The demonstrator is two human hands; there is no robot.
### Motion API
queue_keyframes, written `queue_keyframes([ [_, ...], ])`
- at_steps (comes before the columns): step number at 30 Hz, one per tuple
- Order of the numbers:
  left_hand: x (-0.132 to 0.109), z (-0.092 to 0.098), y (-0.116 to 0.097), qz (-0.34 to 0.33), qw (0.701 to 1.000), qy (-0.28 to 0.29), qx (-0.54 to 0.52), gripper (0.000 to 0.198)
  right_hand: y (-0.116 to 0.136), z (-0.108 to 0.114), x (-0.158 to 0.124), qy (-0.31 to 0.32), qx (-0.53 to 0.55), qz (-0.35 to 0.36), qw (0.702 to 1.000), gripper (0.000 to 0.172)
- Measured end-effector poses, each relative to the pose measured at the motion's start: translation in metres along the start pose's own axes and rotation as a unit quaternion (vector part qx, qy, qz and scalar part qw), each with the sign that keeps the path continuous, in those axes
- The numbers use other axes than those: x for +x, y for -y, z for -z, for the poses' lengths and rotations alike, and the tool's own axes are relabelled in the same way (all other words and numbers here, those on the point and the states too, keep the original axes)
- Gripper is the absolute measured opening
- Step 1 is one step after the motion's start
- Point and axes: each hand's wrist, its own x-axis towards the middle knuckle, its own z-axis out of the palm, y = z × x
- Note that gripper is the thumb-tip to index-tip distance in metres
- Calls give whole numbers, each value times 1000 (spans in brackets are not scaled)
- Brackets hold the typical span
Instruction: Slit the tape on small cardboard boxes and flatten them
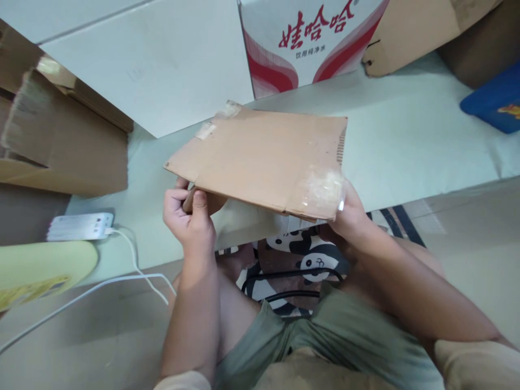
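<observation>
A brown cardboard piece [260, 154], folded flat, is held up over the near part of the pale green surface. Clear tape shows at its upper left and its lower right corner. My left hand [190, 216] grips a folded flap at the near left edge, thumb on top and fingers curled round it. At the lower right corner, my right hand [351, 208] holds the cardboard by the taped edge, its fingers mostly hidden underneath.
Behind stand a white box [162, 65] and a white-and-red printed box [309, 49]. Cardboard boxes [85, 141] fill the left. A white power strip [81, 226] with a cable lies on the pale green surface [406, 146]. A blue object [498, 100] is at right.
</observation>
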Motion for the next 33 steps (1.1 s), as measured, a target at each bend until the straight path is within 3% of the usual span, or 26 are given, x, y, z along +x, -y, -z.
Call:
queue_keyframes([
  [4,-2,1,-1,-16,1000,-1,26,46,13,-3,5,-4,39,12,999,81],
  [7,-2,0,-1,-20,999,-10,27,41,20,-4,6,51,7,7,999,101],
  [9,-2,0,-1,-8,999,-10,31,39,20,-5,5,86,-41,8,995,103],
  [12,-2,1,2,14,999,-1,51,40,17,-7,2,78,-99,12,992,87],
  [20,-4,4,7,84,995,58,2,40,3,3,8,-75,-61,52,994,47],
  [26,1,0,-16,80,974,81,-194,49,7,3,11,-121,49,89,987,44],
  [30,4,4,-25,192,940,146,-243,50,12,1,12,-167,68,25,983,31],
  [33,6,6,-17,265,938,111,-195,41,13,2,14,-212,81,-26,974,27],
])
